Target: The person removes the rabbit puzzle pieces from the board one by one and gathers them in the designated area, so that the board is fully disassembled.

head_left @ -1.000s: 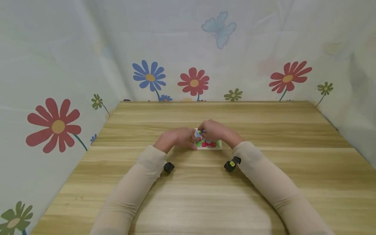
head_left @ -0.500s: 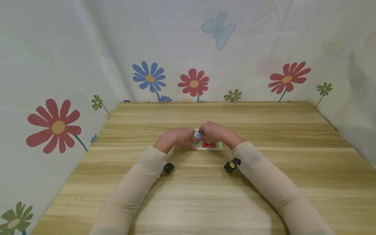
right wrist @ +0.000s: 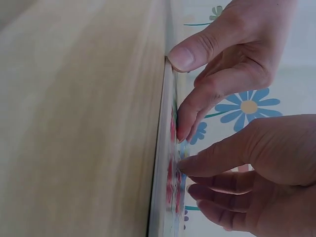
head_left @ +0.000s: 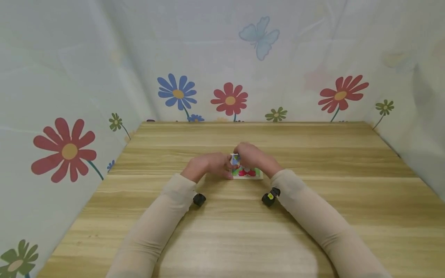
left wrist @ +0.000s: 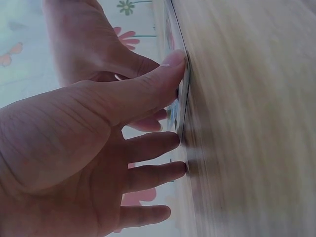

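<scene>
A small rectangular picture puzzle board, pale-rimmed with red, green and blue printing, lies flat on the table between both hands. My left hand holds its left end. In the right wrist view, the left thumb presses the board's corner and a bent finger touches its face; the left wrist view shows other fingers stretched down to the table. My right hand reaches over the far side. Its thumb and fingertips come together at the face, pinching what looks like a small blue puzzle piece, mostly hidden.
The wood-grain table spreads around the board on every side. A pale cloth printed with flowers and a butterfly hangs behind and to the sides. Each sleeve cuff carries a small black camera.
My right hand shifts slightly over the board and its wrist swings a little to the left. Blue and yellow near its fingertips show differently. The left hand and the board stay nearly in place.
</scene>
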Motion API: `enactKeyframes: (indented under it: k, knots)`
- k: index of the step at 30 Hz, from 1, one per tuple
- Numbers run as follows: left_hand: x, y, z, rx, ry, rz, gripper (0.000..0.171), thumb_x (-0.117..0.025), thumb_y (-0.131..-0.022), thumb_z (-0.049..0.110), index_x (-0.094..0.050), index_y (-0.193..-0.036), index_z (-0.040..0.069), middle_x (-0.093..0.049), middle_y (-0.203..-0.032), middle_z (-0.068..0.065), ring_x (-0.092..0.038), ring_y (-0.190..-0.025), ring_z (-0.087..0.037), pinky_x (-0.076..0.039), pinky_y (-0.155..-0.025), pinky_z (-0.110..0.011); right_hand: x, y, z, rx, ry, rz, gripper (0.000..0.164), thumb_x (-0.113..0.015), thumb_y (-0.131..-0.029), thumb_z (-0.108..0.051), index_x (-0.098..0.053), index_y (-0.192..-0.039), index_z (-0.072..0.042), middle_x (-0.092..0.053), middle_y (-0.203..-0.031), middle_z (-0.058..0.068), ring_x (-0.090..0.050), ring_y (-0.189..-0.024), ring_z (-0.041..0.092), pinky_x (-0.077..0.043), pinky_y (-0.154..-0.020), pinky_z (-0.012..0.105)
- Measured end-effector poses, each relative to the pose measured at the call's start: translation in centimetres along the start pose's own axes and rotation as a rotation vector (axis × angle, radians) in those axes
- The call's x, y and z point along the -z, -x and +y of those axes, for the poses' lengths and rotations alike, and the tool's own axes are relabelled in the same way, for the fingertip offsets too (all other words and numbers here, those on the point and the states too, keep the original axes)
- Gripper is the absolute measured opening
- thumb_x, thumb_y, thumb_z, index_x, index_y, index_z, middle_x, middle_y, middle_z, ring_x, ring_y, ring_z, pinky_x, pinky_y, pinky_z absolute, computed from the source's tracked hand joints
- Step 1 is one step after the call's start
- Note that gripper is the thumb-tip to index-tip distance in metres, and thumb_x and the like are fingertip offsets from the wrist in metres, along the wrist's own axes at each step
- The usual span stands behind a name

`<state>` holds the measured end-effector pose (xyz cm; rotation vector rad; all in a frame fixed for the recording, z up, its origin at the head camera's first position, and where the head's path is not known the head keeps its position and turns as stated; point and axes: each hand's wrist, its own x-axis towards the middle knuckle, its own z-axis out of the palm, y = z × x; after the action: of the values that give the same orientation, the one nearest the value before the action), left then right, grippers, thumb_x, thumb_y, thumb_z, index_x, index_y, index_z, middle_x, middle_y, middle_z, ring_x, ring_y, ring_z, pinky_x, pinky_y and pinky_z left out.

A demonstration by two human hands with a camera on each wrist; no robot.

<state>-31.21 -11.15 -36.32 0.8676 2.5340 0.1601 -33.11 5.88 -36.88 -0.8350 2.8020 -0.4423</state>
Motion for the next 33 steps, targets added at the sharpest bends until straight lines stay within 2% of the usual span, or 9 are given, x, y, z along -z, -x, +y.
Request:
enactKeyframes:
  k: [4,8,11,16,20,23,26,28,33]
  knots:
    - [-0.3,0.0,0.0,-0.001,-0.008,0.006,0.048,-0.069,-0.096,0.035,-0.063,-0.138,0.014,-0.051,-0.143,-0.006,-0.053,-0.111,-0.019,-0.044,-0.099,-0.032,-0.2,-0.2,0.1,0.024,0.040,0.013,0.035,-0.067,-0.083,0.013,-0.068,-0.118,0.008,-0.064,-0.114,0.020,-0.056,-0.097,0.026,-0.051,-0.092,0.038]
    - [-0.1,-0.1,0.0,-0.010,-0.018,0.000,0.052,-0.068,-0.096,0.035,-0.059,-0.142,0.013,-0.040,-0.155,-0.011,-0.050,-0.127,-0.021,-0.040,-0.106,-0.034,0.1,-0.3,0.3,0.037,0.053,0.007,0.035,-0.067,-0.081,0.013,-0.069,-0.116,0.009,-0.063,-0.111,0.020,-0.054,-0.098,0.026,-0.050,-0.092,0.038]
    - [0.0,-0.1,0.0,-0.012,-0.011,-0.012,0.055,-0.068,-0.096,0.035,-0.053,-0.146,0.015,-0.028,-0.160,-0.015,-0.042,-0.137,-0.023,-0.034,-0.111,-0.036,0.2,-0.3,0.4,0.038,0.035,0.006,0.035,-0.068,-0.081,0.012,-0.068,-0.116,0.009,-0.062,-0.112,0.020,-0.054,-0.102,0.027,-0.049,-0.093,0.040]
    - [-0.1,-0.3,0.0,0.005,-0.011,-0.015,0.056,-0.067,-0.096,0.037,-0.052,-0.147,0.017,-0.026,-0.161,-0.017,-0.035,-0.143,-0.026,-0.031,-0.114,-0.038,0.5,-0.3,0.9,0.016,-0.060,0.040,0.030,-0.071,-0.083,0.007,-0.066,-0.113,0.007,-0.065,-0.112,0.019,-0.057,-0.100,0.028,-0.050,-0.090,0.040]
    - [-0.1,-0.3,0.1,0.014,-0.014,-0.018,0.055,-0.067,-0.096,0.038,-0.052,-0.146,0.019,-0.025,-0.161,-0.017,-0.033,-0.144,-0.028,-0.030,-0.114,-0.039,0.7,-0.2,1.7,0.041,-0.167,0.092,0.013,-0.069,-0.088,0.002,-0.070,-0.101,0.003,-0.068,-0.101,0.015,-0.062,-0.091,0.026,-0.053,-0.082,0.039]
    - [-0.2,-0.3,0.2,0.026,0.001,-0.016,0.056,-0.067,-0.096,0.039,-0.052,-0.146,0.020,-0.026,-0.161,-0.016,-0.032,-0.145,-0.027,-0.029,-0.115,-0.039,1.2,0.4,2.5,0.064,-0.280,0.105,0.011,-0.069,-0.092,-0.002,-0.074,-0.101,-0.001,-0.071,-0.100,0.013,-0.065,-0.088,0.025,-0.054,-0.078,0.036]
    - [-0.2,-0.2,0.3,0.046,0.017,-0.013,0.057,-0.068,-0.095,0.040,-0.052,-0.146,0.021,-0.027,-0.161,-0.015,-0.031,-0.145,-0.027,-0.028,-0.115,-0.039,1.9,1.3,3.9,0.026,-0.394,0.095,0.017,-0.069,-0.095,-0.006,-0.076,-0.109,-0.002,-0.072,-0.106,0.013,-0.066,-0.086,0.024,-0.055,-0.077,0.035]
    - [-0.2,-0.1,0.3,0.061,0.027,-0.009,0.057,-0.069,-0.094,0.040,-0.052,-0.145,0.021,-0.027,-0.161,-0.014,-0.030,-0.146,-0.027,-0.026,-0.116,-0.039,2.4,2.1,5.2,-0.038,-0.448,0.095,0.020,-0.068,-0.096,-0.008,-0.075,-0.113,-0.001,-0.071,-0.108,0.013,-0.066,-0.084,0.024,-0.056,-0.076,0.035]
    - [-0.3,0.0,0.3,0.073,0.054,-0.002,0.058,-0.070,-0.094,0.038,-0.051,-0.145,0.021,-0.024,-0.161,-0.014,-0.026,-0.147,-0.029,-0.024,-0.117,-0.039,3.0,3.7,8.7,-0.213,-0.470,0.133,0.020,-0.070,-0.094,-0.006,-0.073,-0.111,0.005,-0.070,-0.100,0.017,-0.065,-0.078,0.020,-0.057,-0.074,0.035]
